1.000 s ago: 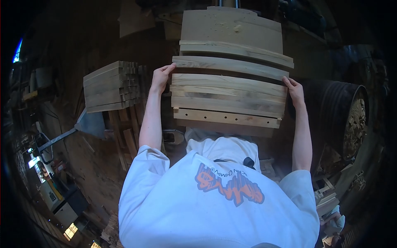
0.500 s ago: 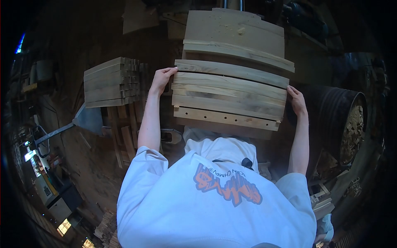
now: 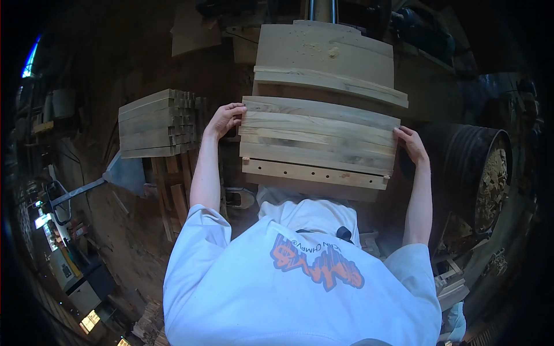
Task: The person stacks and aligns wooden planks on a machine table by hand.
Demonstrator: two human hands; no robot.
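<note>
Several pale wooden boards lie edge to edge in front of me. At the far side of this row is a wooden board, its long edge against the neighbouring board. My left hand grips its left end, fingers bent and close together. At the right end, the fingers of my right hand press on the same board's corner; the thumb is hard to see. Nearest my body is a wooden strip with a row of dark holes, a narrow dark gap separating it from the boards.
Beyond the row, a loose board rests on a dusty flat panel. A stack of boards stands left. On the right lies a dark barrel with wood scraps in its mouth. A grey metal bar juts out at left.
The far board has come towards me, and the dark gap between it and the neighbouring board has closed. Both hands moved with it. The whole view has shifted slightly.
</note>
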